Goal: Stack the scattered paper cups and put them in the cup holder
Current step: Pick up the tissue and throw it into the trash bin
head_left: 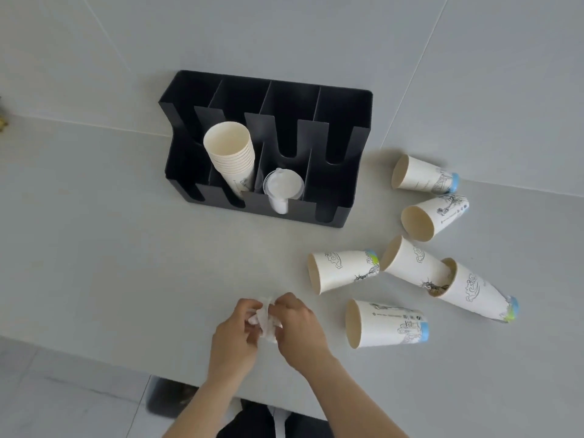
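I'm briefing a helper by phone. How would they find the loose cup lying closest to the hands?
Start at the black cup holder on the grey table; six cups lie scattered to its right. Take the nearest cup to the table's front edge, lying alone, mouth facing left, touching no other cup.

Bright, even, diffuse light, no glare. Shadows soft and faint; a weak one far-right of the far paper cup (423, 174). The bench (94, 248) is flat pale grey. Overall slightly soft; both hands blurred. Wide-angle bends the wall seams and bench edge near frame borders.
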